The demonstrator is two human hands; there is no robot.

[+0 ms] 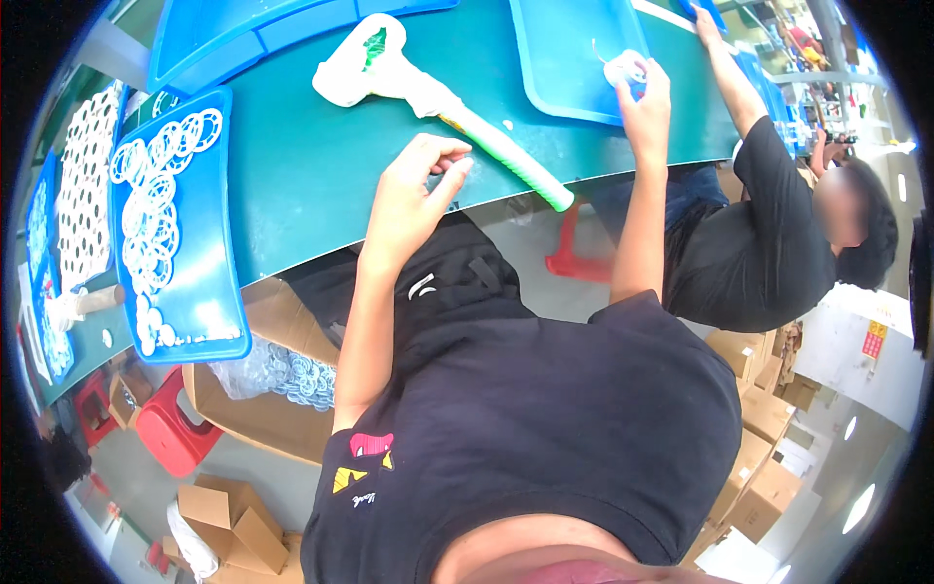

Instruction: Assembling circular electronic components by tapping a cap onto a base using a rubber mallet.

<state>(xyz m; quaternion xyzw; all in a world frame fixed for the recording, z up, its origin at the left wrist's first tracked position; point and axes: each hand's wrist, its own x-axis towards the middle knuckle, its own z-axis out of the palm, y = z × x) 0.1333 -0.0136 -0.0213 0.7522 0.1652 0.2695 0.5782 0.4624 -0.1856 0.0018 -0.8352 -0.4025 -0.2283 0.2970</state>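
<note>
My right hand [646, 109] pinches a small white round plastic piece [625, 68] over the right-hand blue tray [559, 92]. A thin pale strand rises beside that piece. Over the table's near edge is my left hand [413, 190], its fingers loosely curled, thumb and forefinger slightly apart, nothing visible between them. Just beyond it lies a long tool-like object [428, 94] with a white wrapped head, a green patch in the head's opening and a green ribbed handle. The handle's end reaches past the table edge.
Left on the green table [282, 165] stands a blue tray [238, 316] with several white rings [151, 229]. Another blue tray [282, 34] is at the back. A co-worker [759, 234] sits at right. Below are an open carton [263, 428] and a red stool [175, 428].
</note>
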